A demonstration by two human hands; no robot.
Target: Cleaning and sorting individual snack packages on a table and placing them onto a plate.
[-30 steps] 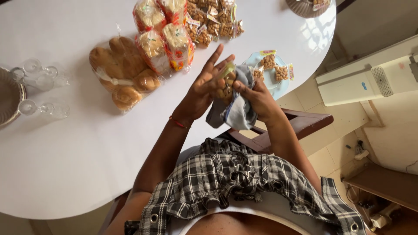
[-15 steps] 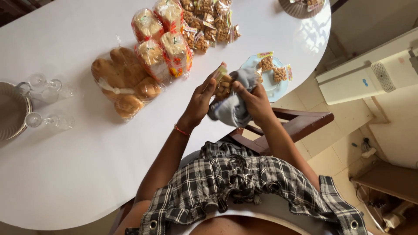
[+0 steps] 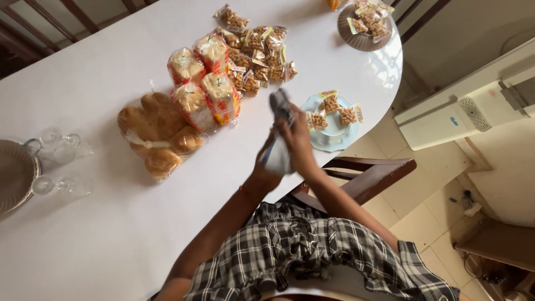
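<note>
Right hand (image 3: 297,142) raised, fingers curled shut — left hand (image 3: 266,167) beneath, mostly hidden.

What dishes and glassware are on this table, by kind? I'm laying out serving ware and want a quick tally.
Light blue plate holding snack packets: 1
Brown dish holding snack packets: 1
Clear stemmed glasses: 3
Woven basket at the left edge: 1
Total: 6

Bag of buns (image 3: 157,135) on white tabletop (image 3: 100,223). Bread packs (image 3: 205,78) right of it. Glasses (image 3: 56,159) left. Snack-packet pile (image 3: 259,53) behind packs.
</note>
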